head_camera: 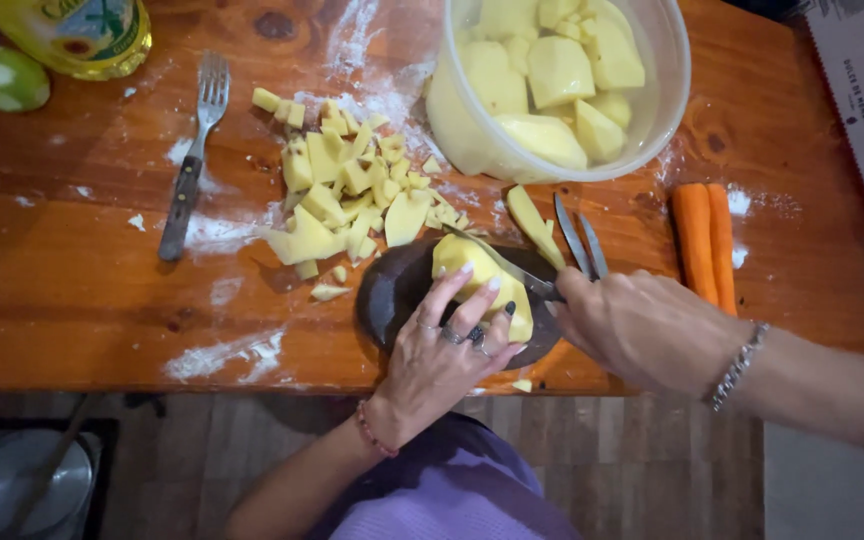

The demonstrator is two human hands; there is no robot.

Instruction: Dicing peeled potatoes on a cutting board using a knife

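My left hand (442, 350) presses its fingers onto a peeled yellow potato (472, 272) that lies on a small dark round board (392, 295) at the table's near edge. My right hand (642, 325) grips a knife (502, 262) whose blade rests across the potato. A heap of cut potato pieces (347, 195) lies on the wooden table just beyond the board, amid scattered flour. One long potato slice (532, 225) sits beside the board.
A clear plastic bowl (667, 95) holds several peeled potato chunks at the back. Two carrots (704, 240) lie at the right, two more knives (582, 240) next to the slice, a fork (192, 160) at the left. An oil bottle (72, 35) stands far left. A pot (22, 485) sits on the floor.
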